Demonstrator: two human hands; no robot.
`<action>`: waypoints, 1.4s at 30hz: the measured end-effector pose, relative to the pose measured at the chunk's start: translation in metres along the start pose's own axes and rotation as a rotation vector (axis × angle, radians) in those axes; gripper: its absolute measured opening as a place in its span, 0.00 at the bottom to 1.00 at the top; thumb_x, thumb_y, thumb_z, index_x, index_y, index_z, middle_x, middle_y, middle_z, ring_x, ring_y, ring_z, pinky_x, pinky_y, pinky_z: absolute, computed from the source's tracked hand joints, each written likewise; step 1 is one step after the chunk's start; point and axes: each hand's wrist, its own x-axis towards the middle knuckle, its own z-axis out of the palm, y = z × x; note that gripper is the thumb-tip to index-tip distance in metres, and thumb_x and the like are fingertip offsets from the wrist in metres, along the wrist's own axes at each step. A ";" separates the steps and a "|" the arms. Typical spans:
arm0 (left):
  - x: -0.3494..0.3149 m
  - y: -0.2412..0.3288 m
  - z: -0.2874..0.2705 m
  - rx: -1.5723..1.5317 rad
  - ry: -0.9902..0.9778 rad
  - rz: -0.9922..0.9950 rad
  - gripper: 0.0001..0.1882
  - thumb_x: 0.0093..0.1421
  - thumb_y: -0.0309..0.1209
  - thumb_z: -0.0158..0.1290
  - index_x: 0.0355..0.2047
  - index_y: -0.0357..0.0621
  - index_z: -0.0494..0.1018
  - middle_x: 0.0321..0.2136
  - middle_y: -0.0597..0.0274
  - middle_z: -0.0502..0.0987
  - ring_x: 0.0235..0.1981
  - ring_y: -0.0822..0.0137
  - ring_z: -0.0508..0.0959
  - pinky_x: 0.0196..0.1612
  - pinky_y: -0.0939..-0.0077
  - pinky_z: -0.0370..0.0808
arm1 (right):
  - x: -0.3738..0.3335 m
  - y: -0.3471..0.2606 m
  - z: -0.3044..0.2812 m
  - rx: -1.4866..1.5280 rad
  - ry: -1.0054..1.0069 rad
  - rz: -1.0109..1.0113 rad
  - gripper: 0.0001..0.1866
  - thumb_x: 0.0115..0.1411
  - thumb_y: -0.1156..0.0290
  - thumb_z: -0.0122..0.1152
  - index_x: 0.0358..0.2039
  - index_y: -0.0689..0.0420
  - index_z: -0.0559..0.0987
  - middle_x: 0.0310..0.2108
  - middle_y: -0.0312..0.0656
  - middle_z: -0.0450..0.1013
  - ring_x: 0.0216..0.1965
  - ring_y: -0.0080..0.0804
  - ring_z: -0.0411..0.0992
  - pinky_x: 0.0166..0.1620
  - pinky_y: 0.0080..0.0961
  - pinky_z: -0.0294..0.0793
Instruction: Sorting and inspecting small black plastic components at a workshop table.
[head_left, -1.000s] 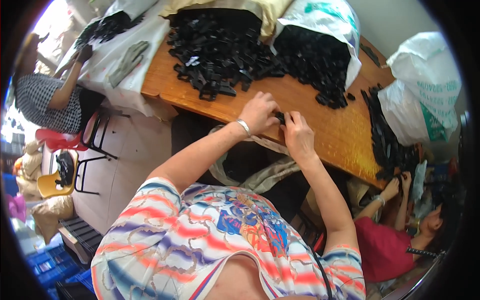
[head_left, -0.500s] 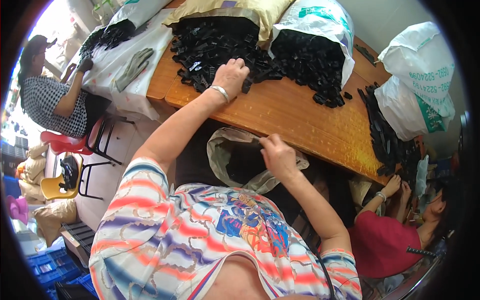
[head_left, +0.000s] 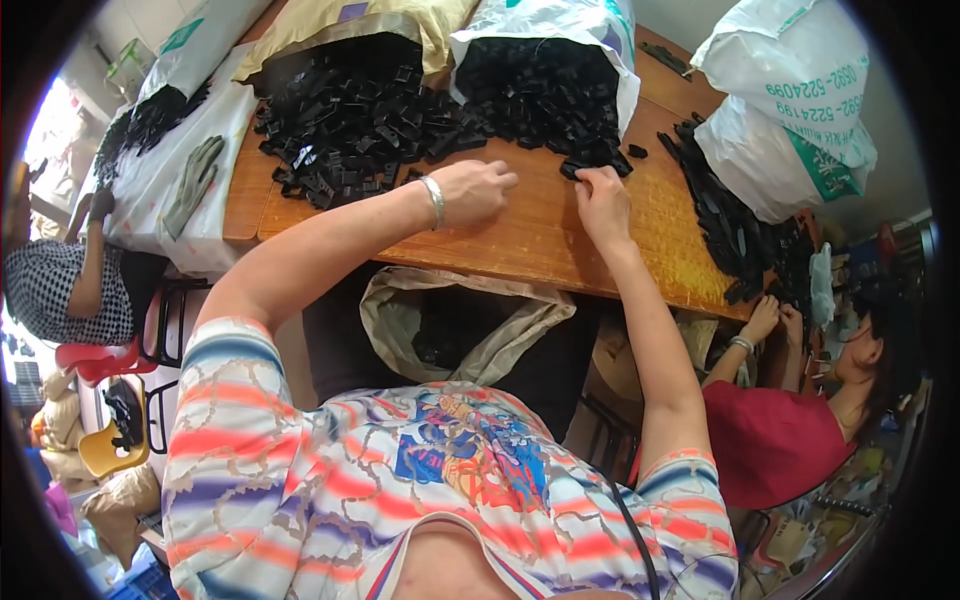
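Tan sack (head_left: 350,25) on wooden table (head_left: 535,225), w/ purple rect. patch; white sack (head_left: 550,22) next to it, bit of green print up top, too cut off to read. White plastic bag (head_left: 745,165) at R side: green lettering + digits. Shirt (head_left: 350,480) has lettered graphic on chest.

Count: 2 big heaps of small blk parts, pcs too many to count. 1st heap (head_left: 375,125) spills from tan sack, 2nd heap (head_left: 545,100) from white sack; they meet in the middle. 1 loose blk part (head_left: 637,151) just R of 2nd heap. 1 row of long blk strips (head_left: 715,215) near plastic bag. 1 grey glove (head_left: 195,185) on white-covered surface, L. 2 co-workers, 1 each side.

L hand (head_left: 474,193), 1 silver bracelet (head_left: 434,203) at wrist: over wood near 1st heap, back up, fingers curled; can't tell if it has anything. R hand (head_left: 604,208): thumb + fingers nearly together, tips at near edge of 2nd heap, at a blk pc; can't tell if gripped.

Room: wood shows betw. hands & down to front edge, more betw. R hand & strips. Both forearms cross that edge. Cloth bag (head_left: 388,325), mouth wide open, sits just below edge betw. forearms.
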 end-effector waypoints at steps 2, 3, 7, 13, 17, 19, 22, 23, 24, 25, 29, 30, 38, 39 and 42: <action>0.008 0.003 0.005 0.056 -0.061 0.100 0.03 0.48 0.28 0.54 0.19 0.47 0.74 0.33 0.63 0.71 0.39 0.64 0.74 0.39 0.76 0.77 | 0.008 0.008 0.009 -0.073 -0.025 0.018 0.09 0.56 0.75 0.63 0.39 0.57 0.82 0.41 0.46 0.73 0.40 0.50 0.75 0.42 0.41 0.76; 0.011 0.005 0.003 0.049 -0.081 0.116 0.02 0.50 0.28 0.54 0.22 0.46 0.75 0.32 0.63 0.70 0.38 0.64 0.74 0.41 0.76 0.77 | 0.010 0.008 0.012 -0.142 -0.052 0.032 0.11 0.57 0.74 0.64 0.41 0.57 0.81 0.42 0.46 0.73 0.40 0.49 0.75 0.42 0.41 0.76; 0.005 0.011 0.000 -0.049 -0.053 0.057 0.06 0.50 0.26 0.54 0.30 0.44 0.76 0.36 0.60 0.73 0.40 0.61 0.75 0.42 0.72 0.78 | 0.016 0.002 0.016 -0.184 -0.082 0.078 0.11 0.56 0.73 0.65 0.40 0.57 0.79 0.44 0.44 0.70 0.42 0.51 0.74 0.42 0.43 0.75; -0.032 0.042 0.013 -0.367 0.370 -0.640 0.15 0.53 0.30 0.60 0.42 0.40 0.75 0.39 0.53 0.74 0.43 0.52 0.73 0.47 0.64 0.73 | 0.013 -0.009 0.017 -0.252 -0.207 -0.039 0.10 0.55 0.73 0.65 0.37 0.58 0.74 0.43 0.46 0.70 0.39 0.52 0.75 0.41 0.43 0.76; -0.035 0.053 0.021 -0.367 0.337 -0.730 0.18 0.55 0.33 0.60 0.43 0.37 0.75 0.39 0.52 0.74 0.44 0.51 0.72 0.48 0.63 0.71 | 0.017 -0.019 0.015 -0.266 -0.152 -0.065 0.11 0.54 0.72 0.67 0.37 0.59 0.77 0.41 0.49 0.72 0.39 0.52 0.75 0.41 0.42 0.76; -0.031 0.053 0.027 -0.365 0.363 -0.736 0.16 0.54 0.31 0.61 0.42 0.38 0.75 0.39 0.52 0.73 0.44 0.51 0.71 0.49 0.62 0.71 | 0.023 -0.020 0.016 -0.411 -0.287 -0.044 0.10 0.53 0.72 0.67 0.35 0.59 0.79 0.41 0.50 0.72 0.39 0.50 0.76 0.41 0.41 0.76; -0.032 0.054 0.030 -0.378 0.367 -0.722 0.15 0.52 0.29 0.62 0.40 0.39 0.76 0.39 0.53 0.73 0.44 0.51 0.71 0.49 0.62 0.71 | 0.020 -0.028 0.013 -0.293 -0.300 -0.077 0.09 0.53 0.73 0.67 0.35 0.61 0.79 0.37 0.49 0.73 0.36 0.48 0.76 0.39 0.37 0.77; -0.033 0.054 0.030 -0.390 0.369 -0.731 0.14 0.52 0.28 0.62 0.40 0.40 0.76 0.38 0.54 0.73 0.44 0.52 0.71 0.49 0.62 0.71 | 0.019 -0.031 0.011 -0.296 -0.302 -0.079 0.09 0.53 0.73 0.67 0.35 0.61 0.79 0.37 0.49 0.73 0.36 0.48 0.76 0.39 0.37 0.77; -0.034 0.054 0.030 -0.402 0.372 -0.740 0.14 0.51 0.27 0.62 0.39 0.40 0.76 0.38 0.54 0.73 0.44 0.52 0.71 0.49 0.62 0.71 | 0.017 -0.034 0.008 -0.072 -0.318 -0.075 0.08 0.53 0.76 0.65 0.35 0.61 0.79 0.36 0.50 0.73 0.36 0.47 0.77 0.39 0.38 0.77; -0.035 0.054 0.029 -0.403 0.375 -0.741 0.14 0.51 0.27 0.62 0.39 0.40 0.76 0.38 0.54 0.73 0.44 0.52 0.71 0.49 0.62 0.71 | 0.013 -0.036 0.006 0.153 -0.332 -0.069 0.08 0.52 0.79 0.63 0.35 0.61 0.79 0.36 0.50 0.73 0.36 0.45 0.77 0.40 0.38 0.77; -0.036 0.054 0.030 -0.403 0.376 -0.737 0.14 0.52 0.26 0.61 0.40 0.41 0.76 0.38 0.55 0.73 0.44 0.52 0.71 0.49 0.63 0.71 | -0.021 -0.039 0.003 0.241 -0.251 -0.211 0.11 0.50 0.84 0.61 0.36 0.60 0.77 0.37 0.45 0.75 0.37 0.43 0.77 0.40 0.35 0.76; -0.036 0.054 0.030 -0.404 0.372 -0.737 0.14 0.52 0.26 0.61 0.40 0.41 0.76 0.39 0.55 0.73 0.44 0.52 0.71 0.49 0.63 0.71 | -0.028 -0.037 0.001 0.238 -0.252 -0.209 0.11 0.50 0.84 0.61 0.36 0.60 0.77 0.37 0.45 0.75 0.37 0.43 0.77 0.40 0.35 0.76; -0.035 0.053 0.027 -0.462 0.403 -0.808 0.14 0.50 0.28 0.63 0.38 0.40 0.77 0.39 0.55 0.73 0.45 0.52 0.71 0.50 0.63 0.71 | -0.035 -0.037 0.002 0.181 -0.106 -0.046 0.11 0.55 0.77 0.62 0.40 0.60 0.78 0.39 0.47 0.76 0.41 0.47 0.76 0.42 0.36 0.76; -0.038 0.053 0.028 -0.461 0.400 -0.831 0.14 0.50 0.28 0.64 0.38 0.40 0.77 0.40 0.55 0.73 0.46 0.52 0.71 0.50 0.63 0.71 | -0.034 -0.043 0.004 0.187 -0.110 -0.050 0.11 0.55 0.77 0.62 0.40 0.60 0.78 0.39 0.47 0.76 0.41 0.47 0.76 0.42 0.36 0.76; -0.038 0.052 0.032 -0.438 0.390 -0.798 0.15 0.51 0.30 0.64 0.39 0.42 0.77 0.39 0.55 0.73 0.45 0.52 0.71 0.49 0.62 0.71 | -0.030 -0.053 0.009 -0.065 -0.147 -0.026 0.12 0.55 0.73 0.65 0.40 0.61 0.79 0.38 0.49 0.76 0.40 0.47 0.76 0.41 0.35 0.76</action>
